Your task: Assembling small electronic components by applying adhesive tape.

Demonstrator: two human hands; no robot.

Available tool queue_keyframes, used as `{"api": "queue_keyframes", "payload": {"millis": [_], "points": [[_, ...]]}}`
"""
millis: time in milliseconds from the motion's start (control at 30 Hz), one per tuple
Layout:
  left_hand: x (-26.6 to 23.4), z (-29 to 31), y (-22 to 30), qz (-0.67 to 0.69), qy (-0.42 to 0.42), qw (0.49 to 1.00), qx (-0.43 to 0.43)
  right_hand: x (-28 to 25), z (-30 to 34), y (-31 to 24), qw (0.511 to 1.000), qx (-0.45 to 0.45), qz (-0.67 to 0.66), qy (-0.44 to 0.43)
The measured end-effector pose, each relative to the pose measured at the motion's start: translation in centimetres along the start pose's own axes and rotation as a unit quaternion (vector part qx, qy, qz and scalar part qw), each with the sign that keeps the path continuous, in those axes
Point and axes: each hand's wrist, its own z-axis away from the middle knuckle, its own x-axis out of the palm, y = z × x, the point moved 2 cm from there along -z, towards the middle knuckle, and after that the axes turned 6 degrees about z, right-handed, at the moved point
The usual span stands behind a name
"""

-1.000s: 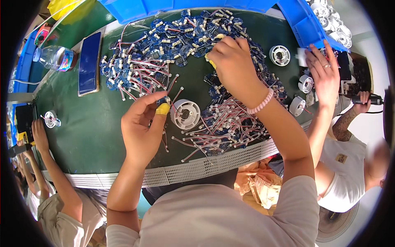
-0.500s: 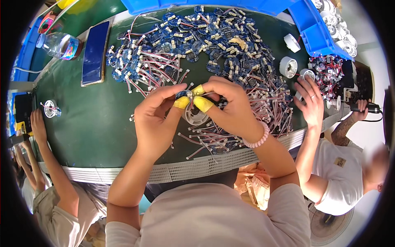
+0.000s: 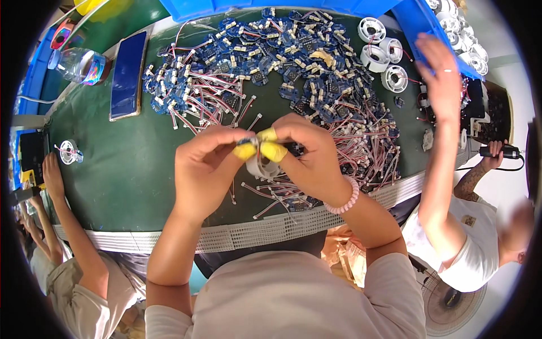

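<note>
white ring part (image 3: 261,164) pinched in my left hand (image 3: 206,164) and right hand (image 3: 310,158); behind it, blue board pile (image 3: 271,62) unassembled, i judge.

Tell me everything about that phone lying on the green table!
The phone is a flat, dark blue slab with a glossy face and a thin pale edge. It lies flat, screen dark, on the green table at the far left, between a plastic water bottle and the heap of blue parts. No hand touches it.

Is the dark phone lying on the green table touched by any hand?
No. The phone lies alone at the table's far left, while both hands, left hand and right hand, meet at the middle.
</note>
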Motion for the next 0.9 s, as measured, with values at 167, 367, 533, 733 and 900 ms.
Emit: {"api": "queue_keyframes", "payload": {"millis": [167,367,533,733,900], "points": [[0.2,0.9,2.4,-0.030,-0.064,0.998,-0.001,-0.8,-0.6,-1.0,0.985,-0.013,-0.153,-0.072],[-2.3,2.2,3.7,-0.113,-0.029,0.993,0.036,-2.5,-3.3,-1.2,0.988,-0.116,0.076,0.073],[-14.6,5.1,7.6,-0.233,0.233,0.937,0.116,-13.4,-6.4,4.6,0.848,0.058,0.347,0.397],[-14.4,2.6,7.6,-0.688,0.299,0.624,0.218,-16.3,-8.4,8.9,0.862,0.075,0.345,0.365],[-1.6,-0.1,4.3,-0.508,0.002,0.827,0.240,-14.9,-6.2,5.8,0.897,-0.010,0.275,0.346]]}}
